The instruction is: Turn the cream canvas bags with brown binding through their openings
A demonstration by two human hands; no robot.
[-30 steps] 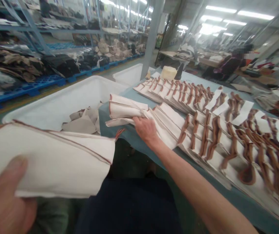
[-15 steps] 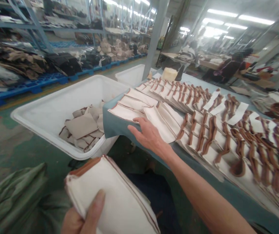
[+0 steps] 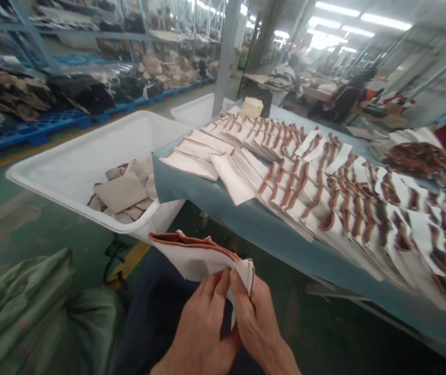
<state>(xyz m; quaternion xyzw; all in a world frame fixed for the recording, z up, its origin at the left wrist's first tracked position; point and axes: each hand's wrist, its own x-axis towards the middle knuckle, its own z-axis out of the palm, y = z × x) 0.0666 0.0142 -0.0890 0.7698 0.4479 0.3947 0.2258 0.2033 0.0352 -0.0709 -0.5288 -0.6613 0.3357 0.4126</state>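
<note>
Both hands grip one cream fabric pouch [image 3: 191, 261] with reddish-brown edging along its top. My left hand [image 3: 201, 323] presses its fingers against the near face of the pouch. My right hand [image 3: 256, 317] is closed on its right end, where the fabric folds over. The pouch is held low in front of me, in front of the table edge and above my dark-clothed lap. On the table, the nearest pieces are flat cream panels [image 3: 232, 177] with brown edges, apart from both hands.
A blue-grey covered table [image 3: 176, 182] carries overlapping rows of brown-edged pieces [image 3: 316, 192]. At left stands a white bin [image 3: 70, 156] holding loose pieces [image 3: 123, 191]. Green cloth [image 3: 31, 312] lies lower left. Behind are loaded blue pallets [image 3: 62, 117] and a person [image 3: 338, 99].
My right hand has come back from the panels on the table to the pouch. The pouch has turned so its brown-edged top shows, and both hands now grip it. The view has shifted right.
</note>
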